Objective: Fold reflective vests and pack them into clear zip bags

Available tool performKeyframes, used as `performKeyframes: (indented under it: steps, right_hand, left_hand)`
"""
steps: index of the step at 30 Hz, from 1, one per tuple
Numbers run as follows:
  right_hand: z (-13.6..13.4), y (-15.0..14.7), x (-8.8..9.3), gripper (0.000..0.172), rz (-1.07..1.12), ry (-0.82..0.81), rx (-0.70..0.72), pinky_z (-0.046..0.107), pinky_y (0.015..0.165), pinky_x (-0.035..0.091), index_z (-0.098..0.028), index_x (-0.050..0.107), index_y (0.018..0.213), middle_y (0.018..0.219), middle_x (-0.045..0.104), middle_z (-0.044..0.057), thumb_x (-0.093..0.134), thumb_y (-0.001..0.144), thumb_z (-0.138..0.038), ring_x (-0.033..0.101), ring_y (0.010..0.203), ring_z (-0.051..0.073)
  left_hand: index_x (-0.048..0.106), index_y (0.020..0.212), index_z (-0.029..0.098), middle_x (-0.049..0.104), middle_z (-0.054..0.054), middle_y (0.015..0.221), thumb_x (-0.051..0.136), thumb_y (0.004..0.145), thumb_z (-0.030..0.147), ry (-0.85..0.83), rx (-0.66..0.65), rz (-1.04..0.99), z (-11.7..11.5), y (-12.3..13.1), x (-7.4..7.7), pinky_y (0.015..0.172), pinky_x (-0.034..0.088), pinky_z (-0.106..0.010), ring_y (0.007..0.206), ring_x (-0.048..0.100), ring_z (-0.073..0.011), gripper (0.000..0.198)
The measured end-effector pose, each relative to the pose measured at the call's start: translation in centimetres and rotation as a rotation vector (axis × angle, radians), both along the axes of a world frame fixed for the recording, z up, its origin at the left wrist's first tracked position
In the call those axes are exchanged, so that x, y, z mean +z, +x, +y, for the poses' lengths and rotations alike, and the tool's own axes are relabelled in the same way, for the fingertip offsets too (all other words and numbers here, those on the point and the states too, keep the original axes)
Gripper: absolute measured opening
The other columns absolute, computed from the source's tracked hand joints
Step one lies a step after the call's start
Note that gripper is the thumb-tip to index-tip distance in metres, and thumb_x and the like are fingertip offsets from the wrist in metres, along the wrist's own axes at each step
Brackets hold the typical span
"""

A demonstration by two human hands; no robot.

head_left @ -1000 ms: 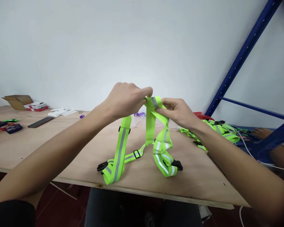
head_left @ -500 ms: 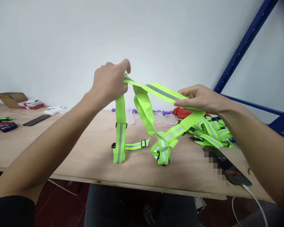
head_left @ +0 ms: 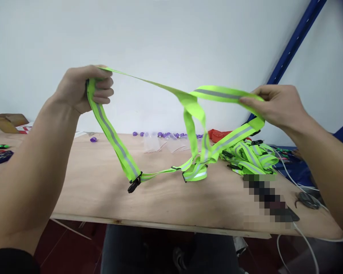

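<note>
- Head view: left hand and right hand each have a grip closed on the green strap.
- They're wide apart, maybe so its loops don't tangle.
- It hangs behind the desk's front edge.

I can't read any text, label, brand or number from here, neither on the lime-green reflective strap I'm holding nor around it. The phone is masked by coarse blocks, so its screen is illegible, and any print on the red-and-white package is too small for me to make out.
</note>
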State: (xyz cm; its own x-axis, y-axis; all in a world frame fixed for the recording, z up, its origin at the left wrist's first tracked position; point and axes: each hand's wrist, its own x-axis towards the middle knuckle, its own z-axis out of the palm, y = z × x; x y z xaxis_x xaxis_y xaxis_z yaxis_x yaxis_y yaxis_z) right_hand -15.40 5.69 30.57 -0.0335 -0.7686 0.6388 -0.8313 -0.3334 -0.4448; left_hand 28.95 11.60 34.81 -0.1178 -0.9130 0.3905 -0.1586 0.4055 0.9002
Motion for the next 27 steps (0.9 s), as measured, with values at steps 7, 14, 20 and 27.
performKeyframes:
  steps: [7, 14, 20, 27]
  right_hand:
    - [-0.1, 0.1, -2.2, 0.024, 0.201, 0.329, 0.057, 0.021, 0.062, 0.028, -0.013, 0.071, 0.102, 0.071, 0.058, 0.002, 0.062, 0.083, -0.026, 0.042, 0.06, 0.003]
    - [-3.4, 0.2, -11.5, 0.068, 0.083, 0.642, 0.351, 0.021, 0.066, 0.041, -0.009, 0.07, 0.1, 0.091, 0.067, 0.009, 0.064, 0.072, -0.07, 0.056, 0.075, 0.012]
    - [-1.8, 2.9, -18.7, 0.075, 0.201, 0.192, 0.243, 0.041, 0.106, 0.047, -0.014, 0.051, 0.14, 0.14, 0.05, 0.016, 0.066, 0.079, -0.055, 0.051, 0.128, 0.027]
    - [5.1, 8.2, -25.2, 0.072, 0.864, 0.152, 0.747, 0.054, 0.119, 0.031, -0.029, 0.046, 0.147, 0.158, 0.027, 0.008, 0.053, 0.078, -0.008, 0.033, 0.146, 0.029]
  left_hand:
    - [0.033, 0.069, 0.019, 0.034, 0.003, 0.06, 0.068, 0.075, 0.031, -0.147, 0.16, 0.16, 1.3, -0.3, 0.9, 0.045, 0.01, -0.024, 0.049, 0.019, -0.0029, 0.037]
    - [0.042, 0.074, 0.018, 0.051, 0.001, 0.07, 0.063, 0.079, 0.025, 0.015, 0.025, -0.086, 1.7, -2.3, -0.1, 0.044, 0.016, -0.022, 0.045, 0.029, 0.0, 0.023]
    - [0.057, 0.081, 0.015, 0.06, -0.006, 0.085, 0.069, 0.08, 0.024, 0.063, 0.109, -0.247, -0.3, -3.8, -2.1, 0.044, 0.018, -0.022, 0.048, 0.038, -0.0015, 0.015]
    - [0.057, 0.08, 0.014, 0.063, -0.007, 0.087, 0.07, 0.08, 0.026, 0.105, 0.047, -0.265, -0.8, -4.2, -2.8, 0.046, 0.019, -0.023, 0.051, 0.036, -0.0017, 0.018]
